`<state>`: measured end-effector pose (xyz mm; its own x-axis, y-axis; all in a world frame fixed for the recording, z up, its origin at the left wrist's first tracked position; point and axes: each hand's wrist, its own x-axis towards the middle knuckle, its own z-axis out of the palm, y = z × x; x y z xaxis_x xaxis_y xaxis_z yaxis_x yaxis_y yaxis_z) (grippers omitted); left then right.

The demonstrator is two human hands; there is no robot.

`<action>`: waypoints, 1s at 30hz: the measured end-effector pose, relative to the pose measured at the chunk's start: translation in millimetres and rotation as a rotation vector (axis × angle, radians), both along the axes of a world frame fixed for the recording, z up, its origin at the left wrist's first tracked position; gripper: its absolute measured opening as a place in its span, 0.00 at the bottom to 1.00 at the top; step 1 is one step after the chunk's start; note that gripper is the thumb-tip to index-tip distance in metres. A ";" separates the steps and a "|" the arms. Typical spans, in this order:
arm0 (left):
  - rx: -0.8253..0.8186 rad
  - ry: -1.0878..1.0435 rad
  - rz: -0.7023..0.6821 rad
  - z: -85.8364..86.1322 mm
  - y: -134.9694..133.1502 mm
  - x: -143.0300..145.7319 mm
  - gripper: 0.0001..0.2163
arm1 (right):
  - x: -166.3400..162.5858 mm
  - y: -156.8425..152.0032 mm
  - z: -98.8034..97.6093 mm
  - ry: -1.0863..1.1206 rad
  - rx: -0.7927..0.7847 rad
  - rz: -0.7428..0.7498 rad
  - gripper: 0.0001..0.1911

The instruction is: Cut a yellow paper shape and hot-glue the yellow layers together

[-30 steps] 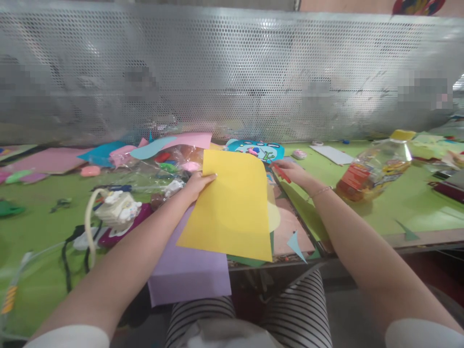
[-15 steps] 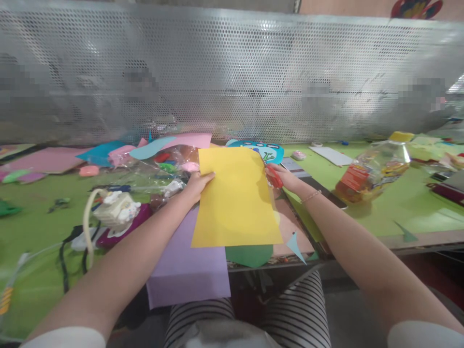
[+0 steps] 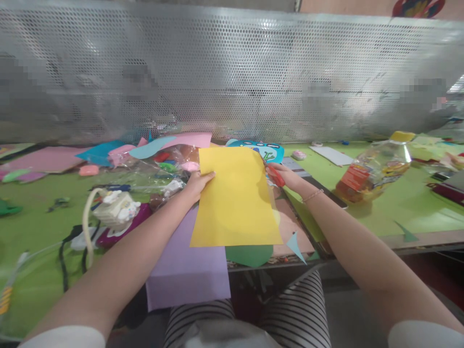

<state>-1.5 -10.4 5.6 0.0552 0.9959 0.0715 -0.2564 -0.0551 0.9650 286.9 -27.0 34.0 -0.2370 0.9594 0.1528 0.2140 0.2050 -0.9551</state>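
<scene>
My left hand pinches the left edge of a yellow sheet of paper and holds it up over the table. At the sheet's upper right edge my right hand is closed around a small red tool; it looks like scissors, but I cannot be sure. Under the yellow sheet lie a purple sheet, a green piece and a pink sheet.
A green table carries paper scraps, a clear bag of small items, a blue cartoon cut-out, a plastic bottle with a yellow cap at right and a cream toy with cords at left. A perforated metal screen closes the back.
The yellow sheet has been straightened and lifted slightly away from me. My right hand with the red tool has moved left to the sheet's right edge.
</scene>
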 end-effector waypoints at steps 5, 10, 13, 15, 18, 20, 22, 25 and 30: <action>-0.004 -0.005 0.013 0.0 0.5 0.1 0.17 | -0.5 -0.5 1.1 0.033 -0.005 0.007 0.23; -0.003 -0.009 -0.001 -0.8 1.2 -0.7 0.17 | -2.0 -3.4 6.6 0.034 -0.034 -0.028 0.23; 0.003 -0.005 -0.001 -1.6 2.1 -1.7 0.17 | 0.7 -3.0 8.2 0.010 -0.058 -0.055 0.22; 0.003 0.004 0.002 -2.0 2.9 -2.4 0.18 | 3.9 -1.9 7.7 -0.002 -0.051 -0.047 0.21; -0.002 0.015 0.009 -2.5 3.9 -3.0 0.17 | 8.8 0.0 6.5 -0.023 -0.031 -0.015 0.19; -0.003 0.019 0.008 -2.5 4.2 -3.1 0.17 | 11.5 1.3 6.1 -0.035 -0.031 -0.007 0.18; -0.003 0.025 0.009 -2.1 4.1 -3.2 0.17 | 14.0 2.8 6.2 -0.043 -0.041 -0.013 0.18; 0.000 0.034 0.015 -1.2 3.7 -3.6 0.17 | 17.5 4.2 7.3 -0.051 -0.047 -0.014 0.19; 0.007 0.037 0.004 -0.4 4.0 -5.3 0.17 | 22.3 0.1 13.2 -0.088 -0.033 0.018 0.17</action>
<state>-6.8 -6.3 5.2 0.0537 0.9957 0.0760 -0.2202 -0.0624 0.9735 309.2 -26.9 47.2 -0.2652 0.9591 0.0986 0.2941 0.1779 -0.9391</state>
